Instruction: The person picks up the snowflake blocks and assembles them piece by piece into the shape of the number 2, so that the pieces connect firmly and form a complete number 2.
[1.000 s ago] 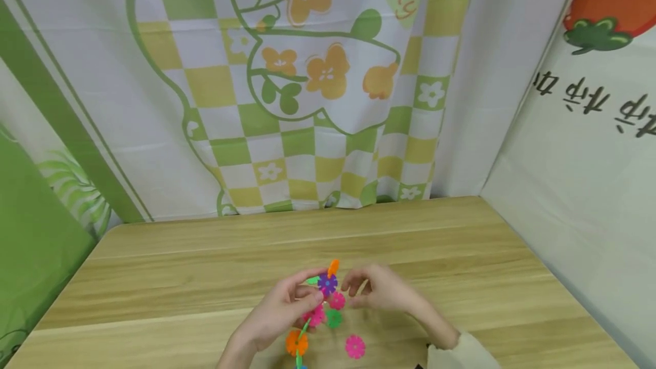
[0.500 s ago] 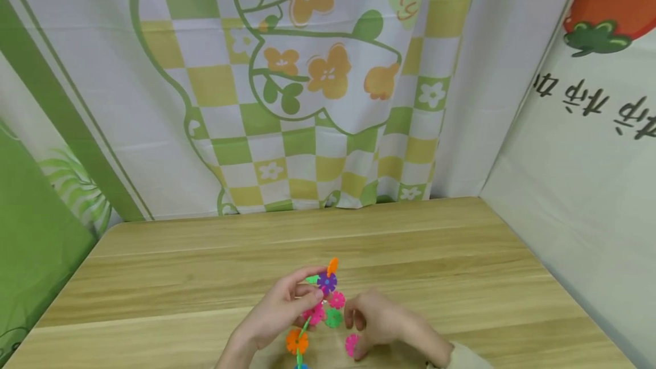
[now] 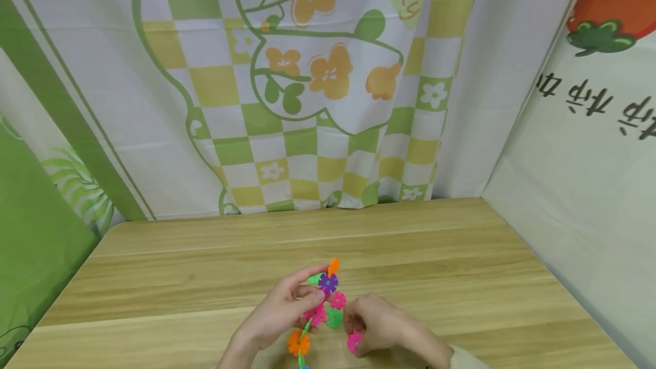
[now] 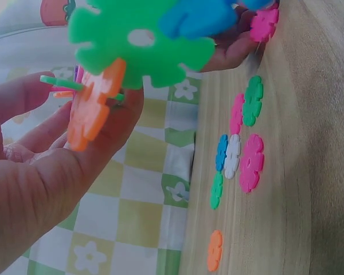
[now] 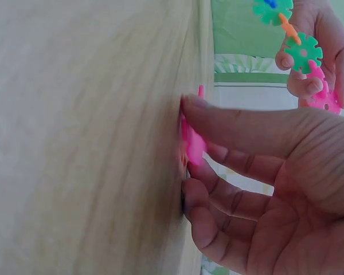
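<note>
My left hand (image 3: 279, 315) grips a chain of interlocked plastic snowflake discs (image 3: 323, 306) in orange, purple, pink and green, held up just above the wooden table (image 3: 179, 278). Several discs are already joined, so I judge the build well under way. My right hand (image 3: 379, 326), just right of that grip, pinches a loose pink snowflake disc (image 3: 354, 341) against the table, fingertips (image 5: 189, 106) pressed to the wood; it is not yet lifted or slotted on. Beyond my left grip, more loose discs (image 4: 238, 149) in pink, green, blue, white and orange lie flat on the table, unjoined.
</note>
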The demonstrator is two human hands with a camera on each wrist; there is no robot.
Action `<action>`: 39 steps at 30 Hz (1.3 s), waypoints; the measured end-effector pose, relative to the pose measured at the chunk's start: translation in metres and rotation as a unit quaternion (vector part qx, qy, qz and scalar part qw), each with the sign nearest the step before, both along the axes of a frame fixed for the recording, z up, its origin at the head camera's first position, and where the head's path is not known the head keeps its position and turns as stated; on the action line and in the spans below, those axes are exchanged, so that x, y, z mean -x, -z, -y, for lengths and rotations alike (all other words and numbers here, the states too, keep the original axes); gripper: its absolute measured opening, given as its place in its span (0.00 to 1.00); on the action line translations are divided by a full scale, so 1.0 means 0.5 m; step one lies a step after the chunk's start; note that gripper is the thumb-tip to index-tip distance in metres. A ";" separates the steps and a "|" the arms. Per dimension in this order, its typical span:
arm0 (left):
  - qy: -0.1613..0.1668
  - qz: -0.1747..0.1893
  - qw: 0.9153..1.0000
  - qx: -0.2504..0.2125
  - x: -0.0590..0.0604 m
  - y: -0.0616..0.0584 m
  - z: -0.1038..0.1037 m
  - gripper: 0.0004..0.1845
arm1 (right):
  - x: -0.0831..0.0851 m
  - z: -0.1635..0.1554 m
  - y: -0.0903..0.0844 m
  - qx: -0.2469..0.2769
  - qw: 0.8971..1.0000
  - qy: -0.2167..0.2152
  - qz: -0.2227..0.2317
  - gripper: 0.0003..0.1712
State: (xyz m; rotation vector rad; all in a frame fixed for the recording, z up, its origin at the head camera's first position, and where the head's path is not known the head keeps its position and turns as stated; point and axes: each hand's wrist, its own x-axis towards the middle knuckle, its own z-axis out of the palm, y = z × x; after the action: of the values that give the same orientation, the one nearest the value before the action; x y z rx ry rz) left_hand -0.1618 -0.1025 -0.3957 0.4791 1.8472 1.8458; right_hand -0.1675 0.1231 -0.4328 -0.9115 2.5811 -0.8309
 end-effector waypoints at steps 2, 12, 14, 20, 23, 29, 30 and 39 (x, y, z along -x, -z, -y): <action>0.002 0.001 1.000 -0.002 0.001 0.001 -0.001 0.29 | 0.004 -0.002 0.002 0.013 1.000 0.003 0.008 0.18; 0.001 0.003 1.000 -0.006 0.002 0.004 -0.005 0.29 | 0.049 -0.025 -0.046 0.152 0.987 0.052 -0.016 0.11; 0.002 0.002 1.000 -0.008 0.002 0.005 -0.006 0.29 | 0.056 -0.026 -0.063 0.176 0.981 0.075 -0.019 0.08; 0.006 0.002 1.000 -0.017 0.001 0.010 -0.006 0.28 | 0.069 -0.026 -0.100 0.252 0.961 0.116 0.008 0.07; 0.000 0.002 1.000 -0.017 0.001 0.013 -0.008 0.27 | 0.072 -0.026 -0.109 0.278 0.953 0.120 0.022 0.08; -0.004 -0.001 1.000 -0.004 -0.001 0.013 -0.012 0.26 | 0.077 -0.029 -0.112 0.295 0.946 0.129 0.042 0.09; -0.004 -0.002 1.000 0.000 -0.001 0.012 -0.012 0.26 | 0.078 -0.030 -0.112 0.296 0.945 0.128 0.044 0.09; 0.000 -0.019 1.000 0.024 -0.001 0.014 -0.014 0.25 | 0.082 -0.043 -0.114 0.289 0.948 0.114 0.069 0.11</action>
State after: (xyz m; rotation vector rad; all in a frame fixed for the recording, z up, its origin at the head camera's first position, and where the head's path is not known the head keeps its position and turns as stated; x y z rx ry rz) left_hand -0.1611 -0.0953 -0.4026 0.5015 1.9115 1.7992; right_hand -0.2084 0.1447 -0.3759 -0.6555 2.3772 -1.7097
